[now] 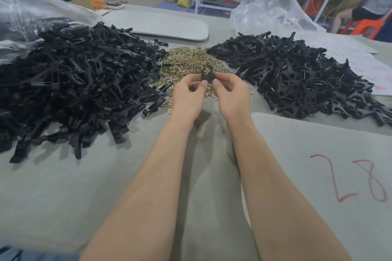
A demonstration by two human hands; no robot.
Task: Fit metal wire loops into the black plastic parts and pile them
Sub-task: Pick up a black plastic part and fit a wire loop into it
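Left hand (186,91) and right hand (230,89): both pinch one small black plastic part (206,75) between fingertips, held above the heap of brass-coloured metal wire loops (186,60). Any loop in it is too small to discern. Large pile of black plastic parts (74,82) at left, cut off by frame edge. Pile of wire-fitted black parts (297,78) at right.

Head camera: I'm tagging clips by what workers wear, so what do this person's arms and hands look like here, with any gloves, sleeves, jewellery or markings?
Both the left hand and the right hand are bare, with no gloves. Both forearms are uncovered as far as the frame's lower edge, with no sleeve in view. No watch, bracelet or ring is visible, and no markings show. The visible fingernails look short and unpainted.
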